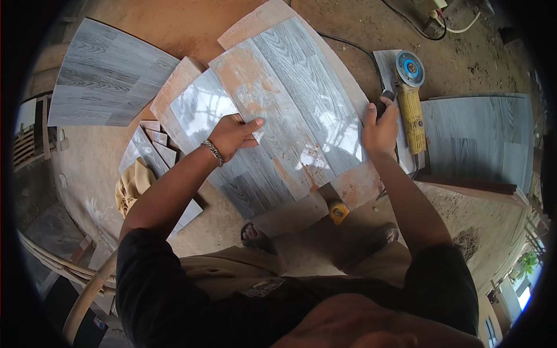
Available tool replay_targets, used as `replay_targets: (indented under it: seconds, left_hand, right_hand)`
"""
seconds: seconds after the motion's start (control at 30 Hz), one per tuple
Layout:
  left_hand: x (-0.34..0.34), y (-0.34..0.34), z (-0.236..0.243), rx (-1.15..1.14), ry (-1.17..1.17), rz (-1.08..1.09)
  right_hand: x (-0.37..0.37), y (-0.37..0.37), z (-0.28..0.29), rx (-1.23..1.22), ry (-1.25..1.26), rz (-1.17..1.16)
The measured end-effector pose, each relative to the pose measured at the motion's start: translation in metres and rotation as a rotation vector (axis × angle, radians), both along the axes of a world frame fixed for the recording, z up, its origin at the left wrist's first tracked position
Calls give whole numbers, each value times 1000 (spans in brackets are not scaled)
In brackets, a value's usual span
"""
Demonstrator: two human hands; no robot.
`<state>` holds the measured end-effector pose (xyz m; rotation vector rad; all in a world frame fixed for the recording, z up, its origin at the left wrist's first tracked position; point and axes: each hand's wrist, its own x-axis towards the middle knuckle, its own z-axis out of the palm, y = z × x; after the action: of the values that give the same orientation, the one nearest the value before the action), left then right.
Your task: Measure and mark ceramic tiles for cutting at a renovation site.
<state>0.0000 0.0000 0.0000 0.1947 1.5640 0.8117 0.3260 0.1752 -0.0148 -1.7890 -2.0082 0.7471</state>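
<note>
Grey wood-pattern tiles point(296, 75) lie in front of me, glossy, with reddish dust smeared over part of them. Over their left part is my left hand point(231, 138), its thumb pointing right and its fingers curled under. What those fingers pinch, if anything, I cannot make out. My right hand point(381, 129) is at the tiles' right edge, thumb and fingers closed around a small black object point(385, 100) whose kind is unclear. Just right of it lies a yellow angle grinder point(412, 110) with a blue-centred disc, apart from both hands.
More wood-pattern tiles stand or lie at far left point(104, 75) and right point(478, 136). Tile offcuts point(156, 145) and a tan cloth point(134, 184) are by my left arm. A yellow tape measure point(338, 213) lies near my feet. A black cable point(351, 44) crosses the floor behind.
</note>
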Motion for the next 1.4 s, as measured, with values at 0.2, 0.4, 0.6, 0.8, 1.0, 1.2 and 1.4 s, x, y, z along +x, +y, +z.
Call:
replay_targets:
  seconds: [0.2, 0.4, 0.6, 0.8, 1.0, 1.2, 1.4]
  left_hand:
    - [-19, 32, 43, -183, 137, -455]
    - [-35, 41, 69, -76, 940, -873]
    - [-95, 25, 6, 612, 1381, -757]
    - [-99, 26, -7, 525, 1429, -698]
    - [-102, 30, -19, 610, 1429, -727]
    - [-101, 36, -25, 713, 1478, -688]
    - [-99, 28, -7, 380, 1391, -831]
  right_hand:
    - [0, 7, -2, 14, -63, 33]
    - [2, 7, -9, 72, -49, 76]
    - [-1, 4, -14, 71, 43, 79]
    - [-7, 5, -12, 48, -5, 113]
    - [-3, 10, -15, -24, 37, 137]
    - [-5, 9, -12, -82, 39, 103]
    - [-1, 8, -18, -25, -14, 145]
